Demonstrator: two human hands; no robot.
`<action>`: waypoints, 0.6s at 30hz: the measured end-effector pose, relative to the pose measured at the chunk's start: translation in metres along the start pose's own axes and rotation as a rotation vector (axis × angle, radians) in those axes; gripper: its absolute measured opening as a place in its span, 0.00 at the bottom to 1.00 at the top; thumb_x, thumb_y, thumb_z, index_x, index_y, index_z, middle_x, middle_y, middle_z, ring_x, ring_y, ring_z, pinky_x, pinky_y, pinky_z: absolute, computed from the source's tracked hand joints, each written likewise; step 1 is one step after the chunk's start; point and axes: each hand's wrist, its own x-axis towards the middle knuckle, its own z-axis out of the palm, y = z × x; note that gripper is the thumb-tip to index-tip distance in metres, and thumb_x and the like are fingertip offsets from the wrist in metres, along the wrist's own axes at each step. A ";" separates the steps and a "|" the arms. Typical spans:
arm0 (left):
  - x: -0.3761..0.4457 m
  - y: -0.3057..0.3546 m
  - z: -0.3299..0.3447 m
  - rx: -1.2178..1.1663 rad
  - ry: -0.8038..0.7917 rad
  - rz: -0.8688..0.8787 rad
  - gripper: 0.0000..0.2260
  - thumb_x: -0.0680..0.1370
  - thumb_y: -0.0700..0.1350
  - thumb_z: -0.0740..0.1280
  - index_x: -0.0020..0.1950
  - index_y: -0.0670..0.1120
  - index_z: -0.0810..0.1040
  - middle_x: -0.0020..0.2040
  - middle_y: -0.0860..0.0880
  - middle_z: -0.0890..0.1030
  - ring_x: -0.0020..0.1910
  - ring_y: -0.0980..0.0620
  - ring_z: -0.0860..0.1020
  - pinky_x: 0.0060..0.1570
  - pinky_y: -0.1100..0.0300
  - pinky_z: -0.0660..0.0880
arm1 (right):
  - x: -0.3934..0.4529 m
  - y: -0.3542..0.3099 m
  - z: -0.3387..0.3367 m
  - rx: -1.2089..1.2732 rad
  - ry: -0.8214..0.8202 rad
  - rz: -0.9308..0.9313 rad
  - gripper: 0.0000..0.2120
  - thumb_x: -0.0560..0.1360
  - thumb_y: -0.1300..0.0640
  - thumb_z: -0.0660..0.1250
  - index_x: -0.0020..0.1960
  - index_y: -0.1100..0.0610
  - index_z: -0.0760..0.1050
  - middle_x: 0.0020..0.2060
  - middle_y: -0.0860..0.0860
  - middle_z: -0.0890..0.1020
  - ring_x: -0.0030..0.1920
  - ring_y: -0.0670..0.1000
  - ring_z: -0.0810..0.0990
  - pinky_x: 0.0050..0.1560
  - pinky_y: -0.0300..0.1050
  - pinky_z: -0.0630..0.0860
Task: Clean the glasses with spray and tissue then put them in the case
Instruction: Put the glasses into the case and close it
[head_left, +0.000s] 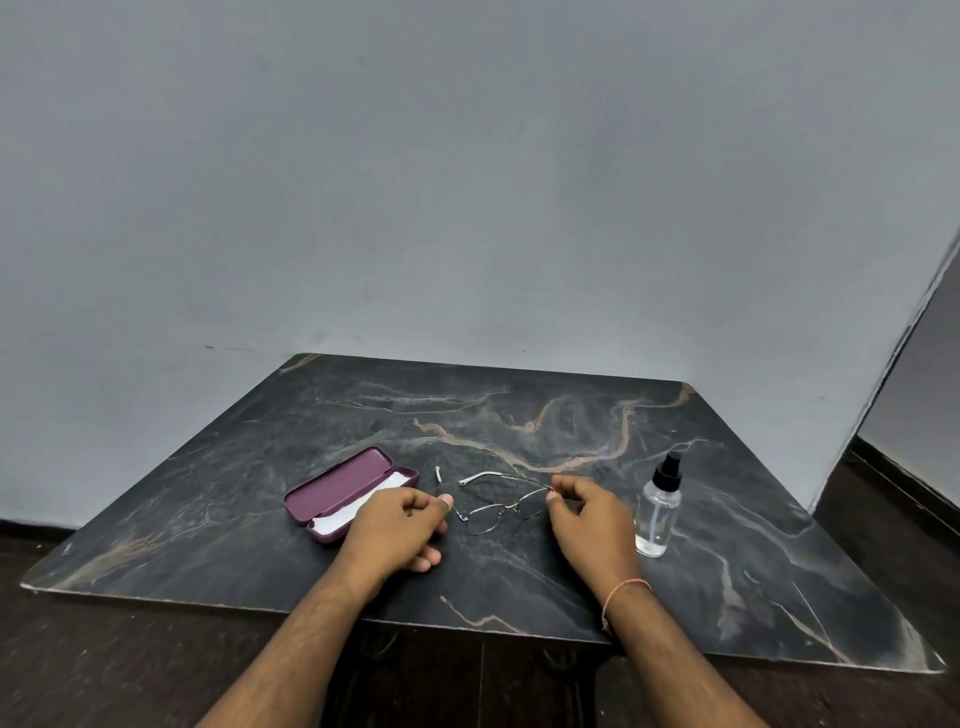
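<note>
- The glasses lie on the dark bench, between the case and the spray, with both temples unfolded.
- The left hand is curled and pinches the frame's left corner at the hinge.
- The right hand is curled and pinches the frame's right corner.
- The case stands open just left of the left hand, with something white, likely the tissue, lying inside.
- The spray bottle stands upright just beside the right hand, untouched.
- The thin wire frame is judged light, springy and easily bent; the lenses are judged fragile and quick to smudge.
- A hold at the hinges or bridge is judged best, with the lens faces left untouched.
- The clear bottle is judged light, stiff and smooth; its body is best gripped round the middle.
</note>
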 end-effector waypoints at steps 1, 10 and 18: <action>0.000 0.002 0.001 -0.012 0.001 -0.009 0.10 0.83 0.50 0.75 0.49 0.44 0.87 0.41 0.50 0.90 0.26 0.52 0.84 0.24 0.62 0.78 | 0.000 0.001 0.000 0.018 -0.007 0.011 0.13 0.81 0.53 0.73 0.64 0.51 0.87 0.55 0.44 0.90 0.48 0.41 0.84 0.58 0.39 0.76; -0.001 0.008 -0.003 -0.103 -0.046 -0.051 0.09 0.83 0.47 0.76 0.54 0.40 0.87 0.45 0.47 0.91 0.26 0.56 0.83 0.26 0.65 0.79 | 0.004 0.006 -0.001 0.217 -0.095 0.049 0.10 0.77 0.55 0.78 0.58 0.49 0.89 0.45 0.41 0.89 0.46 0.39 0.87 0.56 0.37 0.82; -0.002 0.004 -0.002 -0.134 0.005 0.015 0.07 0.84 0.44 0.74 0.52 0.40 0.87 0.36 0.51 0.87 0.24 0.57 0.79 0.24 0.65 0.77 | -0.001 0.010 -0.010 0.389 -0.233 0.026 0.09 0.76 0.58 0.80 0.56 0.50 0.90 0.46 0.43 0.91 0.48 0.40 0.88 0.50 0.32 0.80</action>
